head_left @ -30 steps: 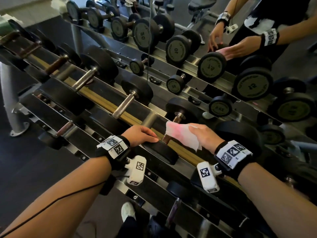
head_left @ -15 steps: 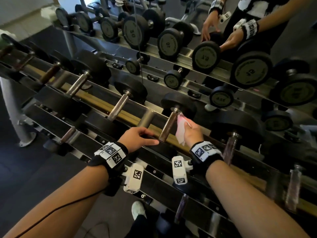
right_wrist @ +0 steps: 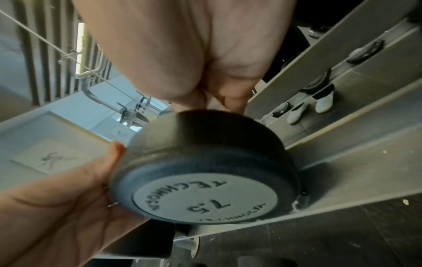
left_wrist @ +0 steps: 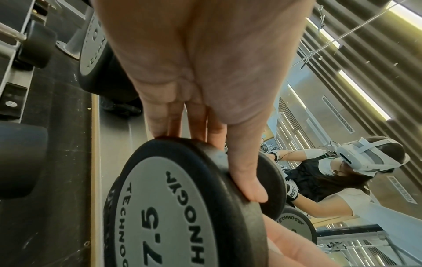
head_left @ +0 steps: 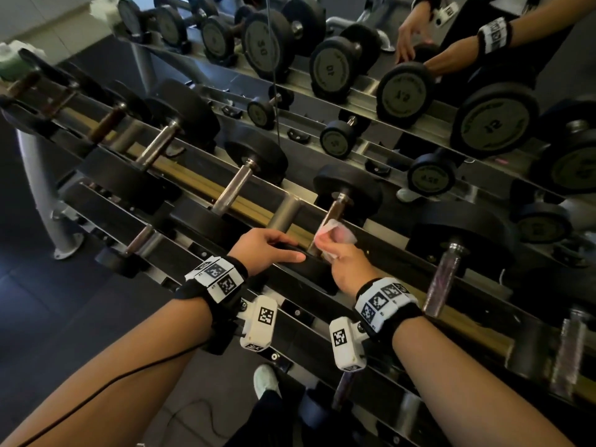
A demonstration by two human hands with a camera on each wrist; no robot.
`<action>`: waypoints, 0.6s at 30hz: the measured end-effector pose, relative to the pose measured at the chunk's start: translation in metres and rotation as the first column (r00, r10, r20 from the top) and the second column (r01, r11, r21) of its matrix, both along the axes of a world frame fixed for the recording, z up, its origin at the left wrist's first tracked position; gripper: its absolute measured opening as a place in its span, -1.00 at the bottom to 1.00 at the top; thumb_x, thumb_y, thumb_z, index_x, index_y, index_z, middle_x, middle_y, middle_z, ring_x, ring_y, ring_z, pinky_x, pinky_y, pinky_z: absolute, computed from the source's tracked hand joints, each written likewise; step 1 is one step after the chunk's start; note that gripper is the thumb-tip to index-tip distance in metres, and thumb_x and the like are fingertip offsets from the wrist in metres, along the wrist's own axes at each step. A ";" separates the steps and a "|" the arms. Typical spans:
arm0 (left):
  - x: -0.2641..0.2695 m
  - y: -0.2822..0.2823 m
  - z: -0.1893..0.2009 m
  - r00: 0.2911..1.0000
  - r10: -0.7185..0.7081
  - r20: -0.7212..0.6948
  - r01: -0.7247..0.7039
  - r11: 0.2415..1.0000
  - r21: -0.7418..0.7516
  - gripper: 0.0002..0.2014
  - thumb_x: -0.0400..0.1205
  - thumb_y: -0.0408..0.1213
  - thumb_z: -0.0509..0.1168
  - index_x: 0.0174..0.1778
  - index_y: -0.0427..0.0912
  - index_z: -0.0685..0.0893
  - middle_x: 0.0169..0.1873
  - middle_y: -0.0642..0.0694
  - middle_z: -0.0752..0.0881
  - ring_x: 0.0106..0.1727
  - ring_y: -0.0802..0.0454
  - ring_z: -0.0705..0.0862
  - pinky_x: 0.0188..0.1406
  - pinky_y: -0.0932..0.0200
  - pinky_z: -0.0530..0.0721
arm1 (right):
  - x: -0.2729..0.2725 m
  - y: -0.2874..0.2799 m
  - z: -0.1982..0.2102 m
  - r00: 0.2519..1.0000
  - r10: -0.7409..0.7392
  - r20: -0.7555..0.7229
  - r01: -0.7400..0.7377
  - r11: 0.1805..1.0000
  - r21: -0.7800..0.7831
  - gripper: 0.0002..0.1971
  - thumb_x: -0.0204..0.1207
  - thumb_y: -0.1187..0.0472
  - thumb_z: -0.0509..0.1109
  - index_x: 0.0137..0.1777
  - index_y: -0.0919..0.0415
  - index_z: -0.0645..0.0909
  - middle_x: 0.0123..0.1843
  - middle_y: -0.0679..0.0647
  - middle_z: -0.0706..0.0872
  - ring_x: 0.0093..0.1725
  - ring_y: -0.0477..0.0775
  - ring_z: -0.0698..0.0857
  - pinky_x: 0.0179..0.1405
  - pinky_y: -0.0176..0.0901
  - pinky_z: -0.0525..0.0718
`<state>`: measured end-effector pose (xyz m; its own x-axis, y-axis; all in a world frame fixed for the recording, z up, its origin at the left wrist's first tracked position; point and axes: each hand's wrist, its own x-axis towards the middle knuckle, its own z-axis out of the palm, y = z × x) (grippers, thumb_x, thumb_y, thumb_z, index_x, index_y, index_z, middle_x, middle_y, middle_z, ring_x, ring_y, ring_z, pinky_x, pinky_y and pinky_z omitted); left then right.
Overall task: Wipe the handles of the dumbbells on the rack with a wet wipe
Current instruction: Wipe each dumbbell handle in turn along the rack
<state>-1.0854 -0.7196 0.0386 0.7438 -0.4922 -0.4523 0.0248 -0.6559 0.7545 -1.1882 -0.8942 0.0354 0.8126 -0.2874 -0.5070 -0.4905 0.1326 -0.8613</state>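
Note:
The 7.5 dumbbell lies across the rack with its near head (head_left: 309, 269) (left_wrist: 173, 207) (right_wrist: 205, 180) toward me. My left hand (head_left: 274, 248) (left_wrist: 205, 72) holds that head, fingers hooked over its top edge and thumb along the rim. My right hand (head_left: 342, 253) wraps the white wet wipe (head_left: 332, 230) round the lower half of the steel handle (head_left: 337, 208), just above the near head. The right wrist view shows only the palm (right_wrist: 194, 45); the wipe is hidden there.
More dumbbells lie on the same tier: handles to the left (head_left: 232, 188) (head_left: 158, 143) and a larger one to the right (head_left: 443, 279). A mirror behind the rack reflects weights (head_left: 403, 95) and my arms. My shoe (head_left: 264, 380) stands below the lower tier.
My right hand has closed the wipe round the handle and slid it from near the far head down toward the near head. The left hand has stayed on the near head.

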 end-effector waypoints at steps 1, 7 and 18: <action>0.000 0.000 0.000 1.000 -0.002 0.000 0.002 1.000 0.000 -0.73 0.28 0.16 0.61 -0.15 0.42 0.74 -0.14 0.38 0.73 -0.04 0.46 0.62 -0.17 0.48 0.39 | -0.001 -0.002 0.001 0.997 0.030 0.069 -0.031 0.999 0.019 -0.83 0.64 0.21 0.36 0.14 0.27 0.64 0.12 0.20 0.69 0.21 0.11 0.67 0.36 -0.02 0.57; 0.001 0.001 0.000 1.000 -0.022 -0.006 0.022 1.000 -0.014 -0.66 0.28 0.18 0.60 -0.05 0.36 0.75 -0.02 0.27 0.73 0.07 0.36 0.63 -0.10 0.42 0.43 | 0.022 -0.034 0.009 0.950 -0.247 0.192 0.250 0.968 0.008 -0.87 0.66 0.17 0.35 0.13 0.13 0.66 0.25 0.19 0.65 0.28 0.10 0.66 0.38 0.00 0.54; 0.001 0.001 0.000 1.000 -0.009 -0.010 0.008 1.000 -0.013 -0.67 0.34 0.12 0.60 0.00 0.29 0.75 0.01 0.22 0.72 0.09 0.30 0.62 -0.09 0.37 0.44 | -0.001 -0.007 -0.012 0.999 -0.018 0.032 0.021 0.995 -0.098 -0.70 0.67 -0.02 0.33 0.34 0.00 0.65 0.23 0.04 0.72 0.17 -0.18 0.71 0.05 -0.34 0.64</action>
<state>-1.0846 -0.7187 0.0384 0.7349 -0.5045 -0.4532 0.0271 -0.6459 0.7629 -1.1893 -0.9015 0.0230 0.8216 -0.3504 -0.4498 -0.4611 0.0557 -0.8856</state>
